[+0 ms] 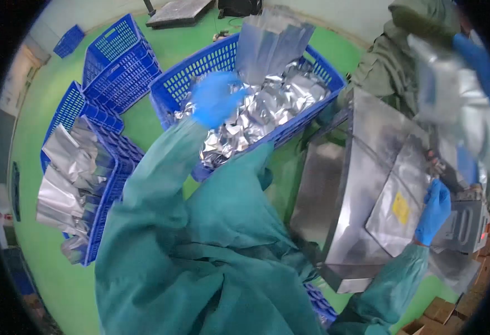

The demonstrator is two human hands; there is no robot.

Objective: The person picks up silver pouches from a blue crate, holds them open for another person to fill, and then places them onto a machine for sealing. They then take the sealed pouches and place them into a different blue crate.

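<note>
My left hand (216, 99), in a blue glove and smeared by motion, is over a blue plastic crate (177, 84) filled with crumpled silver foil bags (256, 114). A stack of flat foil bags (264, 47) stands upright at the crate's far side. At the right, my gloved right hand (434, 209) is closed at the edge of a flat silver foil bag (383, 223) with a yellow label (400, 208). That bag lies on a slanted stainless steel worktop (348, 229), its upper end close to a machine (437, 164).
Another person (387, 61) stands across the worktop, a blue-gloved hand (479, 67) beside blurred foil bags (451, 78). A second crate (108, 206) of foil bags (66, 195) sits at left, near stacked blue crates (122, 72). Cardboard boxes (439, 310) lie at lower right.
</note>
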